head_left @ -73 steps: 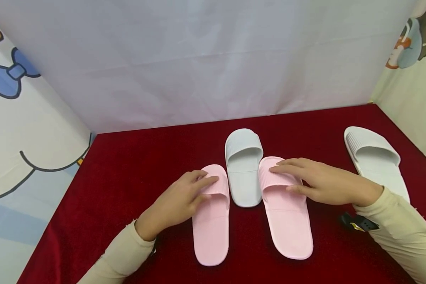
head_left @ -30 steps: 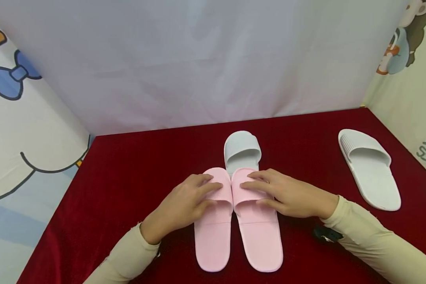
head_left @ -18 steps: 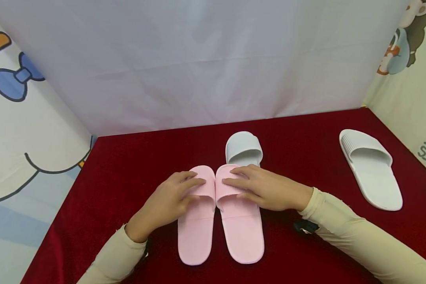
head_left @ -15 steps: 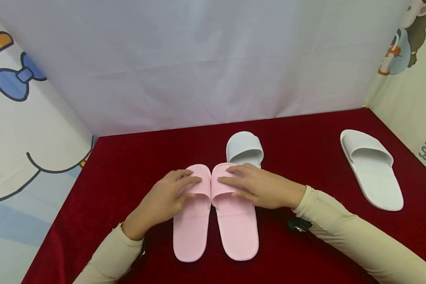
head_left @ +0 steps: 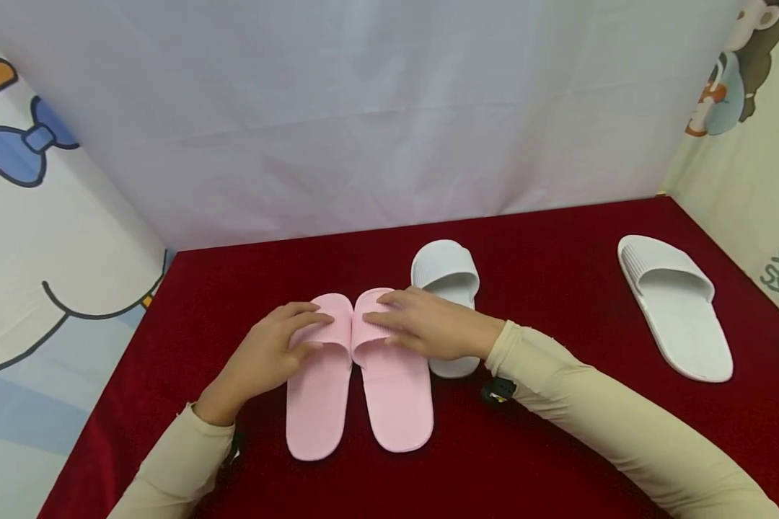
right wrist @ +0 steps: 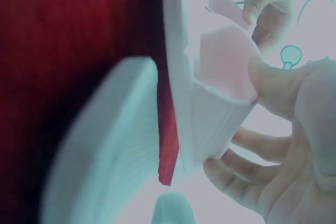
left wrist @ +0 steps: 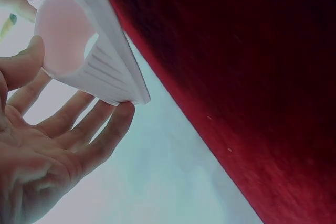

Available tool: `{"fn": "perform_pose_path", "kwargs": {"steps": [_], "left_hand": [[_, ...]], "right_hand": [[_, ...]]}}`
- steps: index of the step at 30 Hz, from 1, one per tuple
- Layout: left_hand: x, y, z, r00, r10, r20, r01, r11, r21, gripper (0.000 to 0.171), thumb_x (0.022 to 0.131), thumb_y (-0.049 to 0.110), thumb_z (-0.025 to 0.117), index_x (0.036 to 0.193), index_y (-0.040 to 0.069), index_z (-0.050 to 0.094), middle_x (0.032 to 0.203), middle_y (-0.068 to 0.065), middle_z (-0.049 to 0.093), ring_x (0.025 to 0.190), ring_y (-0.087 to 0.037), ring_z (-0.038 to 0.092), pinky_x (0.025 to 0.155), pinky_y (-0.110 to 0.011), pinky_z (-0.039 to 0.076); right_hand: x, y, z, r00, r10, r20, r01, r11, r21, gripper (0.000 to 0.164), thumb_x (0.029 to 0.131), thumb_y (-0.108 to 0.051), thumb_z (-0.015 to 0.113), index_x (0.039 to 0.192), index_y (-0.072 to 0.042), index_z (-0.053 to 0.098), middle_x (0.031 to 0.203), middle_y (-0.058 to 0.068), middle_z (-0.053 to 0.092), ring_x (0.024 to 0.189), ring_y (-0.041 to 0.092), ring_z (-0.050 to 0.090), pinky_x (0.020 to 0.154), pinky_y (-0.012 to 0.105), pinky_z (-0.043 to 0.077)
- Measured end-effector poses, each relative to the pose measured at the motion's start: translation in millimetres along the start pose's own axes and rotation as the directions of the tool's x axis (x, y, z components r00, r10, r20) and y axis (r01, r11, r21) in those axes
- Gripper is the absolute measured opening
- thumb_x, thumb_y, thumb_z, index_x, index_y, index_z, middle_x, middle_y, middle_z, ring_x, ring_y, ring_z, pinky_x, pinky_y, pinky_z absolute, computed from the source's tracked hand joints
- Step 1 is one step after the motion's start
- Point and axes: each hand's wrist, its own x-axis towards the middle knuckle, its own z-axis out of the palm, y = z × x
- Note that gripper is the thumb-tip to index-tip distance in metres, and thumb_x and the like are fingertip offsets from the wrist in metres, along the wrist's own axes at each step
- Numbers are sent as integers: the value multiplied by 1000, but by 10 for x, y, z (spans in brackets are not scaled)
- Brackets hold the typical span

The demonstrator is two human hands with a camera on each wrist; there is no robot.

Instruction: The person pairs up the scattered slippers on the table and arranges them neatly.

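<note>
Pink pair: I have the left pink ribbed-strap foam slipper (head_left: 317,414) and the right pink ribbed-strap foam slipper (head_left: 399,404) left of centre, inner strap sides touching, heels splayed apart.
Left hand: the left hand (head_left: 266,353) grips the left one's strap, thumb at the opening, fingertips toward the toe.
Right hand: the right hand (head_left: 438,324) grips the other strap likewise.
Pairing: I judge the step as handling both together; the next move calls for an even hold, so the toes stay level.
Toe clearance: my left wrist feed shows light under the toe, so it looks raised; whether the heels touch the bench covered in dark red cloth (head_left: 545,274), I cannot tell.
White slippers: the central white ribbed-strap slipper (head_left: 446,264) sits just right of the pair, partly under the right hand, and could get knocked; the far-right white slipper (head_left: 681,317) lies well apart.
Cloth walls: a plain white curtain (head_left: 396,122) stands at the far side, clear of the hands.
</note>
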Motion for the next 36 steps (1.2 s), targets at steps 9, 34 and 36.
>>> {"fn": "perform_pose_path", "kwargs": {"steps": [9, 34, 36], "left_hand": [[170, -216, 6, 999, -39, -38, 38, 999, -31, 33, 86, 4, 72, 119, 7, 70, 130, -18, 62, 125, -38, 57, 105, -56, 45], [801, -530, 68, 980, -195, 23, 197, 976, -91, 33, 88, 2, 64, 121, 3, 65, 136, -23, 56, 133, -40, 49, 112, -54, 38], [819, -540, 91, 979, -201, 28, 202, 974, -102, 33, 87, 1, 64, 121, 1, 65, 136, -24, 56, 133, -41, 49, 113, -54, 37]], "right_hand": [[338, 175, -39, 995, 73, 63, -76, 996, 46, 44, 97, -19, 62, 141, -15, 57, 141, 19, 57, 129, 33, 55, 109, 47, 43], [807, 712, -128, 944, 256, 209, -293, 941, 171, 49, 93, -21, 67, 141, -22, 58, 145, 10, 57, 139, 26, 47, 119, 39, 34], [803, 743, -109, 949, 242, 204, -280, 941, 188, 47, 93, -19, 67, 139, -23, 60, 143, 5, 59, 138, 25, 48, 118, 38, 35]]}}
